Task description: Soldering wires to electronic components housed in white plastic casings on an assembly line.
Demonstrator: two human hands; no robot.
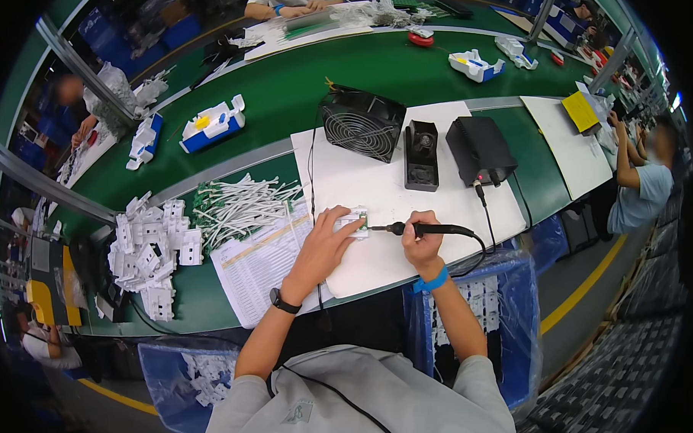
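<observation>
In my right hand is a black soldering iron, its fingers closed round the grip. The tip points left and reaches the edge of a small green circuit board. That board sits at a small white plastic housing on the white work board. My left hand holds the housing down with its fingertips, which partly cover it. Whether the tip touches the board is too small to tell. The iron's cord runs to a black soldering station at the far right.
A black fan and a black iron stand stand behind my hands. White housings, white wires and a printed sheet lie left. Blue bins flank me. A green conveyor carries blue-and-white trays; other people work around.
</observation>
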